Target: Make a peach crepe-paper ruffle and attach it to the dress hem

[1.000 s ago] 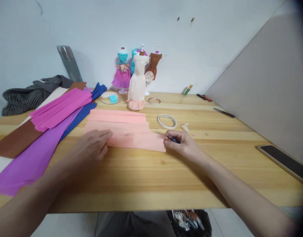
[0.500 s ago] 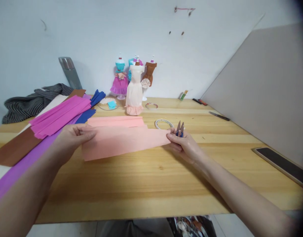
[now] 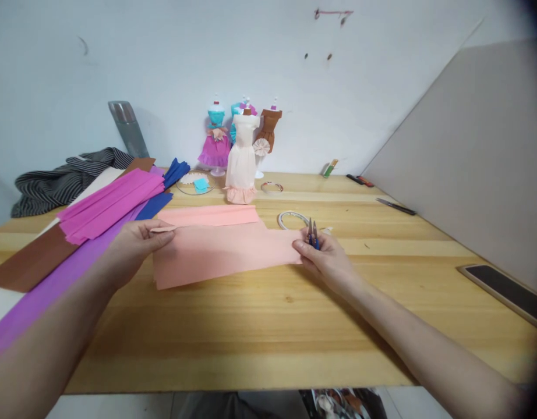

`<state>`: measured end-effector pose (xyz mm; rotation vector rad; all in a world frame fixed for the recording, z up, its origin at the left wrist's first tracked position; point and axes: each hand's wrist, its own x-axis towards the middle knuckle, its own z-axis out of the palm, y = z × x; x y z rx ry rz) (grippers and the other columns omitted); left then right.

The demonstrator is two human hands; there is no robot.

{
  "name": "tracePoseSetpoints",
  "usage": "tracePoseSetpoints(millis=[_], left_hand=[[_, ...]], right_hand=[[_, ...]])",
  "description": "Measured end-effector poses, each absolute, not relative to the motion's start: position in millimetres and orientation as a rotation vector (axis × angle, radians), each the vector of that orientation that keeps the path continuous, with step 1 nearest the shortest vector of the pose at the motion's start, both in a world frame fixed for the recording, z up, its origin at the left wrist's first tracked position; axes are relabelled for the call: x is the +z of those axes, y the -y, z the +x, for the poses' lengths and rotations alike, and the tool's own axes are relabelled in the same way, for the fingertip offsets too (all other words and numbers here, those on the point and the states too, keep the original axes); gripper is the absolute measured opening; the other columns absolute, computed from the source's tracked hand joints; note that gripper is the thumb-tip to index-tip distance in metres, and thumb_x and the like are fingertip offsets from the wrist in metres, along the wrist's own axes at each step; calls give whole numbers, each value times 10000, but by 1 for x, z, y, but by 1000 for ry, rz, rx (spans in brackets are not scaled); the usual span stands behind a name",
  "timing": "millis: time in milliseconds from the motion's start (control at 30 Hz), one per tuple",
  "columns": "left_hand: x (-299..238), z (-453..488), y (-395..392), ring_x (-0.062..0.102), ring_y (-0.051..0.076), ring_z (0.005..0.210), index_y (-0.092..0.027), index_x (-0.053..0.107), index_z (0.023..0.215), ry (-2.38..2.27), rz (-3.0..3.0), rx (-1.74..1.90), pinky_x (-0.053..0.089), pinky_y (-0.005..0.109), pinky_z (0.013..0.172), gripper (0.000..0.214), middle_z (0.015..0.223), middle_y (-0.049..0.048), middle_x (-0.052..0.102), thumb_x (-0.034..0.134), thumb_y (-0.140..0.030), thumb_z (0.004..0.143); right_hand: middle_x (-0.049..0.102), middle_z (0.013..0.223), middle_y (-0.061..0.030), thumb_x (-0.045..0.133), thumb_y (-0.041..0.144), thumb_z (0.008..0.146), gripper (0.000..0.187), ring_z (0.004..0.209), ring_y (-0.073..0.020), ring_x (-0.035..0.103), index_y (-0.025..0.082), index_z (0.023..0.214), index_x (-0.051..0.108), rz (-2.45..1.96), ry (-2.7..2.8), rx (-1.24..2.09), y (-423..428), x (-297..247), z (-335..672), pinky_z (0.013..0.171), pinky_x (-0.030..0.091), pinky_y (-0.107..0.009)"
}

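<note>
Between my hands a strip of peach crepe paper [image 3: 220, 253] is stretched out above the table. My left hand [image 3: 141, 244] pinches its upper left corner, where a narrow edge is folded over. The right end is pinched by my right hand [image 3: 323, 253], which also holds small blue-handled thread snips [image 3: 313, 234] with the blades pointing up. Just behind the strip lies a brighter peach piece of crepe paper [image 3: 207, 215]. A roll of white tape [image 3: 292, 220] rests beyond my right hand.
Miniature dress forms in paper dresses [image 3: 242, 151] stand by the wall. Crepe paper sheets [image 3: 111, 203], striped cloth [image 3: 71, 180] and a grey bottle [image 3: 129, 129] are at left. A phone [image 3: 504, 288] and a dark pen-like tool [image 3: 395, 206] lie at right on the wooden table [image 3: 251, 343].
The snips in my right hand have turned more upright and shifted slightly left. My left hand has turned a narrow fold at the strip's upper left edge into view. The view has shifted slightly.
</note>
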<state>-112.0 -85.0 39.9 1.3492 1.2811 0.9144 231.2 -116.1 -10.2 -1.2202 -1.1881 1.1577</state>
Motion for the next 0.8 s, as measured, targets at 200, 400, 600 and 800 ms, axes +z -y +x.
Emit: tracePoseSetpoints(millis=[200,400,600,800], left_hand=[[43,-123,81,642,155,847,-182,651,1041,-1153,1409,861,463,285,845,325,981,29,726,715,-303,746],[44,-118,81,590,142,802,-163,661,795,-1273,1580,973,451,256,760,121,843,6,674,677,-276,757],[43,-117,83,574,112,702,-193,677,902,-1345,1485,1046,445,227,656,178,855,-14,679,683,-282,748],[43,-124,83,615,135,681,-198,727,772,-1289,1330,1130,474,250,654,166,737,-8,711,778,-194,615]], right_hand=[[353,432,91,762,386,633,313,381,-39,229,181,761,564,-1150,1158,1208,112,-8,243,419,105,-224],[342,397,92,741,350,635,249,373,-47,241,178,764,614,-1132,1189,1196,114,-5,243,435,104,-231],[343,390,82,738,354,653,222,370,-49,248,177,744,641,-1176,1216,1100,114,-3,243,430,88,-235],[418,432,52,720,263,624,106,374,-45,275,188,687,678,-1100,1194,1125,116,-3,245,430,101,-244]])
